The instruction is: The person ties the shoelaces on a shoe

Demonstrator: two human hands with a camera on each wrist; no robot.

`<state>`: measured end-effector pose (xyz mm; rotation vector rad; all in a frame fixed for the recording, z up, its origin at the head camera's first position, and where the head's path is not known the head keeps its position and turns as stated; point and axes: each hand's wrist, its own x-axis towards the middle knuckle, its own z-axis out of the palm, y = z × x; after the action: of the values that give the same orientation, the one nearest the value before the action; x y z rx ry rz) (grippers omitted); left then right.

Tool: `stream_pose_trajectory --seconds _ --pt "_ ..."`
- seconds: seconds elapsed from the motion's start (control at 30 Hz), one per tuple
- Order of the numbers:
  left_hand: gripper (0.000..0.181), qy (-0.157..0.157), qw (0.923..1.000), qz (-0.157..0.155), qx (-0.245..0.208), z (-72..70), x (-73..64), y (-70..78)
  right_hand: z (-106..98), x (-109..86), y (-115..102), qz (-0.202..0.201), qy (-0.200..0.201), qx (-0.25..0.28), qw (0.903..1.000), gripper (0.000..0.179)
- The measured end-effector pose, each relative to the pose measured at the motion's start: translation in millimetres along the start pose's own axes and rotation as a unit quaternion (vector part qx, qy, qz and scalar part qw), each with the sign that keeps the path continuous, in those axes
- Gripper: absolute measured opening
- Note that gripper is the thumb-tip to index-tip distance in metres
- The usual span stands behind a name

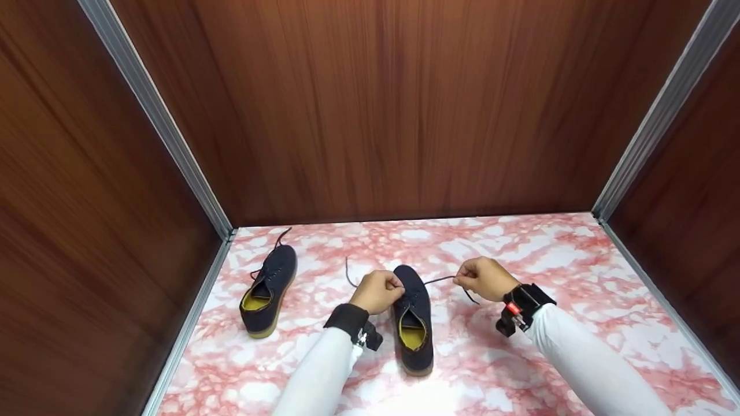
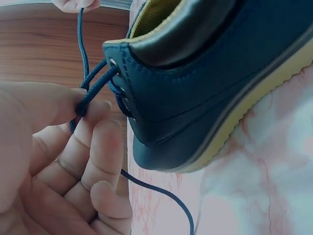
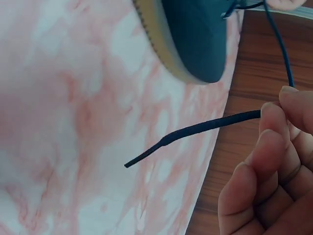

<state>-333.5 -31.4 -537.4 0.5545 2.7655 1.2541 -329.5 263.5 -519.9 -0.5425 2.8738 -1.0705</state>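
A dark navy lace-up shoe (image 1: 416, 351) with a yellow lining stands on the table, its toe pointing away from me. Over its front my left hand (image 1: 377, 292) pinches a shoelace (image 2: 98, 91) between thumb and forefinger, close to the eyelets. One lace end trails out past the left hand toward the left. To the right of the shoe, my right hand (image 1: 483, 278) pinches the other stretch of lace (image 1: 439, 280), which runs taut from the shoe. Its loose tip (image 3: 195, 129) sticks out beyond the right fingers.
A matching navy shoe (image 1: 277, 271) stands to the left, its laces loose. The tabletop (image 1: 520, 358) has a red and white marbled pattern. Brown wood-grain panels (image 1: 404, 115) with grey metal corner strips enclose the back and both sides.
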Motion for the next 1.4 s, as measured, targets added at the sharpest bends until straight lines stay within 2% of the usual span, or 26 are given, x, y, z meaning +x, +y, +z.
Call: stream_pose_trajectory --seconds 0.2,0.4,0.63,0.77,0.93,1.03,1.17,1.4 --pt "0.01 -0.031 0.9976 -0.005 -0.061 -2.8 0.9 -1.2 -7.5 -0.7 -7.6 0.025 -0.021 0.072 0.9968 0.017" --pt "0.014 -0.046 0.9944 -0.007 -0.094 -4.3 0.6 -3.1 -7.7 -2.2 -15.4 0.023 -0.045 0.131 0.9901 0.018" --pt "0.008 -0.041 0.994 -0.025 -0.099 -4.6 -1.4 -2.9 -5.3 -1.4 -28.7 0.043 -0.072 0.235 0.9685 0.02" --pt "0.007 -0.033 0.996 -0.015 -0.082 -2.9 -0.8 -4.2 -1.3 -0.7 -35.0 0.044 -0.078 0.277 0.9566 0.018" --pt "0.009 -0.018 0.9976 -0.006 -0.067 -0.8 -0.4 -5.0 6.7 -1.2 -42.0 0.034 -0.069 0.305 0.9491 0.024" --pt "0.01 -0.016 0.9973 -0.009 -0.072 0.6 -0.6 -4.2 11.4 -1.5 -44.6 0.022 -0.055 0.307 0.9497 0.028" --pt "0.011 -0.019 0.9958 -0.014 -0.089 2.3 -0.6 -3.4 16.8 -2.3 -47.2 -0.002 -0.037 0.29 0.9562 0.025" --pt "0.011 -0.021 0.9945 -0.023 -0.1 4.2 -1.6 -3.0 26.6 -8.4 -54.3 -0.046 -0.026 0.208 0.9768 0.013"
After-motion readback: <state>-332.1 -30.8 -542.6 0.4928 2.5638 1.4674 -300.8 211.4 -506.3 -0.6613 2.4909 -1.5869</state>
